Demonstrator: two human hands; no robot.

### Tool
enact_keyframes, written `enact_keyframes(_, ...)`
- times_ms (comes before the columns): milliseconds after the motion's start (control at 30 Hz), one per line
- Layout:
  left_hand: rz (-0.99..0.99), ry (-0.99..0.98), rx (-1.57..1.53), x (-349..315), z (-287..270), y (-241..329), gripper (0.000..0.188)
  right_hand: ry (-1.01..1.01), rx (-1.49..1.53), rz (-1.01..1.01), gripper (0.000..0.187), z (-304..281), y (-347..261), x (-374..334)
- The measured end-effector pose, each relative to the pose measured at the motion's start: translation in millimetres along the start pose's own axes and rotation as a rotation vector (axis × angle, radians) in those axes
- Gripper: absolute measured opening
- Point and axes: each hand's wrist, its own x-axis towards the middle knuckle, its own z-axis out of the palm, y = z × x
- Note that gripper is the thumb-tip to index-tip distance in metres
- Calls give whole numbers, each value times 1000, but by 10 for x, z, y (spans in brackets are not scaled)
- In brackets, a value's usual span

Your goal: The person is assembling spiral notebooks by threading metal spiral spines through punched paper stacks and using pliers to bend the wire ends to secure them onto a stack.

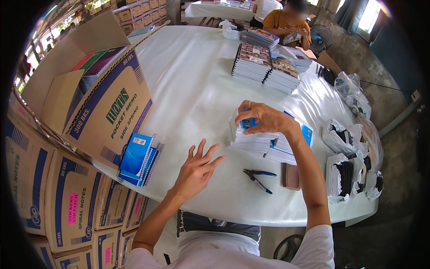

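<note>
Head view looks down on a white table [197,89] where the person's right hand [264,120] curls over the top of a stack of small blue-covered notepads [251,141], fingers clasped around the uppermost pad, which sits slightly raised from the pile. The stack lies near the table's middle, toward the person's right, with a second, lower pile of the same pads touching it on the far side of the wrist. The left hand [197,168] hovers above the table surface with fingers spread and loose, grasping nothing, just to the left of the stack. A pair of blue-handled pliers [258,177] rests on the table close to the near edge, and a small brown case [290,175] lies just beside them. Several blue spiral notebooks [139,159] lean against a tilted open cardboard carton [107,105] at the table's left edge. Bigger stacks of spiral notebooks [264,65] stand farther across the table, where another person in a mustard shirt [282,22] sits. Plastic bags holding black spiral coils [349,172] crowd the right edge.
</note>
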Motion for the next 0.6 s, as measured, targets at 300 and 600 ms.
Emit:
enact_keyframes(300,4,-3,-70,42,41,-4,46,16,47,-18,40,27,39,-25)
enact_keyframes(600,23,13,-86,43,69,-43,45,-14,28,-9,39,6,-44,-1)
